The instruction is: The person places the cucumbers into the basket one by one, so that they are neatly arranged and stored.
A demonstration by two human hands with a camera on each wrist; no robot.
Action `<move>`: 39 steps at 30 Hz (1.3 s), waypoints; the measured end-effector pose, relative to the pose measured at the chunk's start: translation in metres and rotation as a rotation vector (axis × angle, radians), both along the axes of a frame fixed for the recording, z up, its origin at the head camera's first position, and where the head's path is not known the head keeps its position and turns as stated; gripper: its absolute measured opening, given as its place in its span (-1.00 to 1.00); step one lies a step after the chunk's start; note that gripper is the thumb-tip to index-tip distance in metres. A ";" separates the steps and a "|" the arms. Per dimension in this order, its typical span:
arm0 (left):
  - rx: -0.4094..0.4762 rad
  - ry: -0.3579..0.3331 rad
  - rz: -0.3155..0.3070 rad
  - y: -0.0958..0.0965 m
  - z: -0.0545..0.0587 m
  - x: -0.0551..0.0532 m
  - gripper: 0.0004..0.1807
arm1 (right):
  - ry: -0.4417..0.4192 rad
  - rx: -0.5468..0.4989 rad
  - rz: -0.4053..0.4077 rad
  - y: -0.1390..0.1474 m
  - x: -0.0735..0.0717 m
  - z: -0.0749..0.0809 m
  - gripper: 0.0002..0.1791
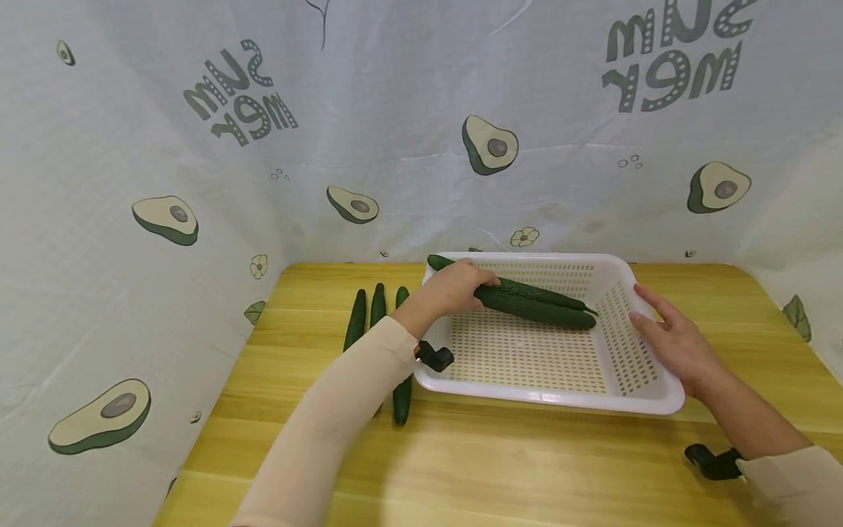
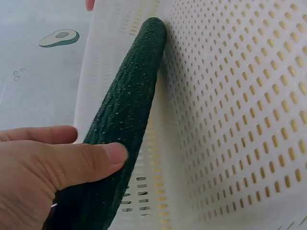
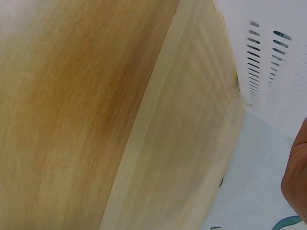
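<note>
Cucumber [image 1: 536,307] is resting in the grasping fingers [image 2: 43,135] of the left hand [image 1: 456,288], inside a white basket [image 1: 546,397] right of center, while the right hand [image 1: 678,348] is gripping its rim. A yellow wood-grained bench [image 1: 500,461] is spanning the lower frame; avocado-print sheeting [image 1: 408,88], bearing mirrored "summer" lettering [image 1: 667,75], is covering the upper frame.

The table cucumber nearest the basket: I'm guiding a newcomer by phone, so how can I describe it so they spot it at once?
On the yellow wooden table, find the white perforated basket. To its left in the head view lie three dark green cucumbers, partly hidden by the left sleeve. The target cucumber is the rightmost, closest to the basket.
</note>
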State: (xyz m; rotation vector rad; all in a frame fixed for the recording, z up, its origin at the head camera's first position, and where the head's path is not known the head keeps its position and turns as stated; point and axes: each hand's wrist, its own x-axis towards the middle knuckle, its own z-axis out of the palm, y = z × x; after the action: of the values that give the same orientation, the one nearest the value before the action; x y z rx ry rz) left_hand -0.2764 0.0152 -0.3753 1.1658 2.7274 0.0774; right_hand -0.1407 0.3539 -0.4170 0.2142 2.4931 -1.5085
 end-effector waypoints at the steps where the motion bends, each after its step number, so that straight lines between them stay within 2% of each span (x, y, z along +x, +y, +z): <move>1: -0.001 0.015 0.005 0.001 -0.001 0.000 -0.41 | 0.001 -0.003 0.000 0.000 0.000 0.000 -0.23; 6: -0.007 0.048 0.042 0.005 -0.009 0.000 -0.42 | 0.003 -0.008 0.000 0.001 0.001 -0.002 -0.23; 11: 0.071 -0.004 0.073 0.001 -0.007 0.001 -0.44 | -0.004 -0.010 0.003 -0.001 0.001 -0.002 -0.22; 14: 0.182 -0.071 0.079 -0.011 -0.003 0.002 -0.44 | -0.005 -0.009 0.004 -0.002 0.001 -0.002 -0.22; 17: 0.344 -0.167 0.100 -0.028 0.004 0.003 -0.45 | -0.002 -0.003 0.009 -0.003 0.001 -0.002 -0.22; 20: 0.494 -0.231 0.135 -0.050 0.012 0.007 -0.47 | 0.000 0.001 0.014 -0.004 0.000 -0.002 -0.22; 22: 0.569 -0.238 0.169 -0.067 0.016 0.010 -0.47 | 0.001 -0.003 0.017 -0.005 0.001 -0.002 -0.22; 25: 0.647 -0.204 0.245 -0.094 0.017 0.016 -0.49 | -0.001 -0.007 0.019 -0.005 0.001 -0.002 -0.22; 28: 0.706 -0.165 0.355 -0.123 0.009 0.025 -0.51 | -0.004 -0.013 0.017 -0.005 0.001 -0.002 -0.23; 32: 0.763 -0.148 0.509 -0.160 -0.012 0.040 -0.53 | -0.003 -0.027 0.008 -0.004 0.002 -0.002 -0.24; 36: 0.763 -0.150 0.635 -0.188 -0.037 0.054 -0.56 | 0.002 -0.032 0.006 -0.003 0.003 -0.002 -0.25; 39: 0.729 -0.175 0.702 -0.203 -0.055 0.063 -0.54 | 0.001 -0.035 0.008 -0.002 0.003 -0.002 -0.25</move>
State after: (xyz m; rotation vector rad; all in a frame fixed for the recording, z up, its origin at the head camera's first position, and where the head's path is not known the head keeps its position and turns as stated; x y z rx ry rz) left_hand -0.2131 -0.1874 -0.4304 0.1930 2.8542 1.2625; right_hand -0.1376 0.3520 -0.4194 0.1974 2.4633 -1.5475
